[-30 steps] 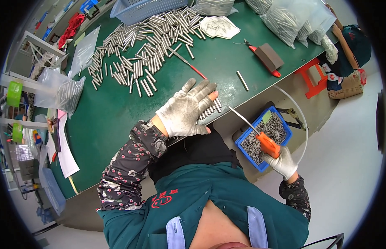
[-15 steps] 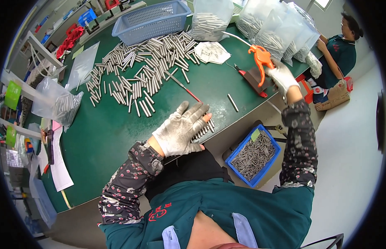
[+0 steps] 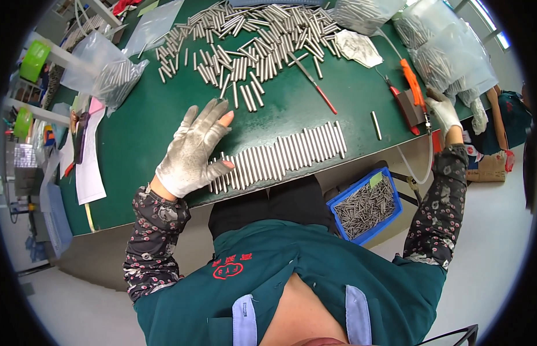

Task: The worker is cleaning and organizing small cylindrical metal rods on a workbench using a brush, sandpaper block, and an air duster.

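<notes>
My left hand (image 3: 193,147), in a soiled white glove with bare fingertips, is open above the left end of a row of steel pins (image 3: 280,155). Its thumb lies over or just above the end pins; contact is unclear. These pins lie side by side along the table's near edge. At the right, my gloved right hand (image 3: 445,111) is beside an orange air blow gun (image 3: 412,82), which stands at a dark block (image 3: 410,109). Its fingers are partly hidden, so a grip cannot be made out. One loose pin (image 3: 376,126) lies left of the block.
A large heap of pins (image 3: 263,46) covers the far table. Nearer lies a red-handled thin tool (image 3: 325,99). Clear bags of pins (image 3: 115,81) stand left and right. A blue bin of pins (image 3: 365,209) sits below the edge. A white cloth (image 3: 358,48) lies at the back.
My left hand has moved left and uncovered the pin row. The blow gun, held up by my right hand before, is now lower at the block. The view has shifted.
</notes>
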The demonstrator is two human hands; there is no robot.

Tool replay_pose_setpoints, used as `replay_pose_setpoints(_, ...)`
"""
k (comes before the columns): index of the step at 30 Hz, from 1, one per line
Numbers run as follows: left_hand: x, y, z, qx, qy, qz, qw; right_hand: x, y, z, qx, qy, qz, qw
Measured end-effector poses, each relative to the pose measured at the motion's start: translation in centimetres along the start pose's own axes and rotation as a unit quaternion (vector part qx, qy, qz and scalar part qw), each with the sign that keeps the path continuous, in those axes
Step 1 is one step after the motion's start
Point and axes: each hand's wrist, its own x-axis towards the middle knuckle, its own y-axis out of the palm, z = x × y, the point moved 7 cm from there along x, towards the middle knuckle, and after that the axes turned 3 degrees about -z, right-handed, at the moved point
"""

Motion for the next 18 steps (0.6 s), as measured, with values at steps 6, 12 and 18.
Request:
replay_pose_setpoints(6, -3.3, 1.2, 0.1, 0.018, -0.052, 0.049, 0.997, -4.6, -0.5, 3.7, -0.018, -0.052, -0.048, 0.997)
replay_pose_setpoints(12, -4.0, 1.8, -0.9, -0.009, -0.070, 0.027, 0.997, -15.0, 4.2, 15.6, -0.160, -0.287, -0.176, 0.928)
replay_pose_setpoints(18, -4.3, 3.2, -1.4, 0.013, -0.070, 0.050, 0.996, -21.0, 12.2, 19.7, -0.150, -0.393, -0.052, 0.906)
